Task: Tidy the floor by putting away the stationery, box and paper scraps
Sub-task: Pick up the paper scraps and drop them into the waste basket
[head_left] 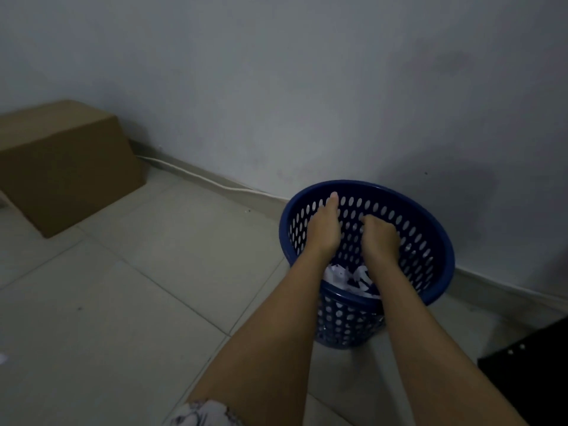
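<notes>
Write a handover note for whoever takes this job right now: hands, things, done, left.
Left hand: over the blue basket; its grip is hidden.
Right hand: beside it, fingers curled; I cannot tell if it holds anything.
Paper scraps: in the bottom of the basket.
Cardboard box: on the floor by the wall, at the left.
Done: scraps are binned.
Left: a white bit lies on the tiles at the far left edge, and maybe the box. No stationery is in view.

The tiled floor [123,302] bears a cardboard box [61,167], a blue basket [344,330] (perforated) and a cable [215,183].
</notes>
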Demonstrator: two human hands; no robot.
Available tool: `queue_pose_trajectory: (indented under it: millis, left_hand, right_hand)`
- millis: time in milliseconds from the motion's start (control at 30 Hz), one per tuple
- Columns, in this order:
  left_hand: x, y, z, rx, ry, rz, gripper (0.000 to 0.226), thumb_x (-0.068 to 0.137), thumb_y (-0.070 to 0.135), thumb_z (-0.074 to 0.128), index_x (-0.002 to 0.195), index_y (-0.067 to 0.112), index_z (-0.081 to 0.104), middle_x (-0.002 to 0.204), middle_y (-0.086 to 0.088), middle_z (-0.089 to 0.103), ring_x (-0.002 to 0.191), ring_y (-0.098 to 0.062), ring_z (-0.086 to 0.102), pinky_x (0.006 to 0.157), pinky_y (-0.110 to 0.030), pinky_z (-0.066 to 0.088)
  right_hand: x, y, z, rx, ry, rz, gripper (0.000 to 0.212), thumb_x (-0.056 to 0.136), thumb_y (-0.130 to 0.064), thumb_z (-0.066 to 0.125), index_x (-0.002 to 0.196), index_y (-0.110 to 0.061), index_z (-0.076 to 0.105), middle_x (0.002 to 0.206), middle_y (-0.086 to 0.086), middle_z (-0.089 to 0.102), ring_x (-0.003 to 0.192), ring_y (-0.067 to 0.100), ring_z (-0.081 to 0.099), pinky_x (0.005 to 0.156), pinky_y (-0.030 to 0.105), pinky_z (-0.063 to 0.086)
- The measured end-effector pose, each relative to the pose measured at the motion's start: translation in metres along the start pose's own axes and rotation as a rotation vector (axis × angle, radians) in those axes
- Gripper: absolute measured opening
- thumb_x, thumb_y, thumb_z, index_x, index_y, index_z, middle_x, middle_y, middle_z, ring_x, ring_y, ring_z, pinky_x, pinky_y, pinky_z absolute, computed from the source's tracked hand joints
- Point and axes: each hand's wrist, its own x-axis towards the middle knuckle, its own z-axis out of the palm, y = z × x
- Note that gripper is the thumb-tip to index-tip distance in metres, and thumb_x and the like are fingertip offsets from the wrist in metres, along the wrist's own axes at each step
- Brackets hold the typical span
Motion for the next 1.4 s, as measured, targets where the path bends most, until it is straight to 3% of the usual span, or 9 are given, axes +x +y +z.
queue_pose_trajectory:
  millis: [133,200,333,533,700,1000,1100,1200,1400]
  left_hand:
    - [-0.026,0.014,-0.014,0.012,0.059,0.044,0.059,0.095,0.054,0.032,0.133,0.013,0.052,0.134,-0.009,0.055,0.115,-0.02,0.053,0.105,-0.037,0.04]
    - [-0.043,0.019,-0.031,0.026,0.122,0.098,0.054,0.096,0.049,0.035,0.123,0.011,0.06,0.124,-0.011,0.062,0.111,-0.02,0.059,0.101,-0.037,0.045]
    - [-0.09,0.027,-0.088,0.053,0.372,0.225,0.042,0.097,0.039,0.041,0.077,0.012,0.065,0.074,0.007,0.059,0.06,0.008,0.053,0.061,-0.016,0.042]
    - [-0.199,-0.009,-0.21,0.102,0.687,0.208,0.037,0.098,0.03,0.04,0.118,0.01,0.063,0.119,-0.004,0.064,0.1,-0.006,0.05,0.086,-0.015,0.032]
    - [-0.321,-0.092,-0.321,0.063,1.028,0.041,0.034,0.097,0.026,0.038,0.089,0.005,0.062,0.105,-0.023,0.065,0.093,-0.029,0.059,0.078,-0.031,0.039]
    - [-0.575,-0.314,-0.402,-0.107,1.665,-0.753,0.043,0.097,0.022,0.037,0.126,-0.008,0.049,0.137,-0.025,0.045,0.128,-0.036,0.04,0.105,-0.043,0.036]
    - [-0.638,-0.364,-0.401,-0.117,1.76,-0.954,0.051,0.094,0.021,0.044,0.134,-0.01,0.039,0.149,-0.024,0.031,0.138,-0.037,0.025,0.11,-0.045,0.027]
    - [-0.682,-0.397,-0.429,0.025,1.848,-0.87,0.056,0.089,0.012,0.054,0.135,-0.014,0.036,0.151,-0.028,0.025,0.141,-0.041,0.021,0.109,-0.049,0.024]
    - [-0.723,-0.435,-0.526,0.259,1.681,-0.903,0.066,0.096,0.034,0.04,0.148,0.002,0.016,0.16,-0.014,0.007,0.148,-0.029,0.004,0.118,-0.044,0.008]
  right_hand:
    - [-0.027,-0.009,0.005,-0.023,-0.059,-0.159,0.034,0.094,-0.014,0.039,0.063,-0.008,0.051,0.065,0.002,0.048,0.06,0.016,0.041,0.058,0.028,0.033]
    - [-0.048,-0.018,0.017,-0.038,-0.107,-0.25,0.029,0.097,-0.019,0.04,0.108,-0.007,0.064,0.096,0.001,0.056,0.088,0.018,0.053,0.081,0.029,0.043]
    - [-0.113,-0.041,0.056,-0.073,-0.162,-0.451,0.037,0.097,-0.018,0.042,0.133,-0.011,0.052,0.107,-0.001,0.054,0.095,0.01,0.052,0.087,0.023,0.041]
    - [-0.255,-0.028,0.133,-0.059,-0.429,-0.502,0.04,0.096,-0.016,0.045,0.134,-0.005,0.052,0.136,0.01,0.055,0.125,0.021,0.052,0.099,0.021,0.034]
    - [-0.402,0.037,0.196,-0.175,-0.751,-0.538,0.038,0.095,-0.013,0.048,0.131,0.0,0.054,0.136,0.014,0.055,0.126,0.024,0.051,0.101,0.022,0.036]
    - [-0.636,0.238,0.217,-0.813,-1.337,-0.637,0.046,0.097,-0.019,0.041,0.139,0.0,0.037,0.148,0.017,0.037,0.138,0.03,0.034,0.108,0.031,0.029]
    - [-0.689,0.301,0.201,-1.167,-1.292,-0.736,0.073,0.097,-0.054,0.017,0.149,-0.004,0.011,0.16,0.013,0.006,0.148,0.028,0.003,0.117,0.046,0.013]
    - [-0.728,0.326,0.211,-1.048,-1.135,-0.753,0.124,0.066,-0.075,-0.03,0.146,0.003,0.022,0.156,0.022,0.015,0.146,0.036,0.015,0.113,0.055,0.018]
    - [-0.759,0.344,0.289,-1.128,-1.087,-0.917,0.073,0.096,-0.055,0.016,0.151,-0.01,-0.004,0.159,0.011,-0.017,0.147,0.025,-0.013,0.116,0.049,-0.009]
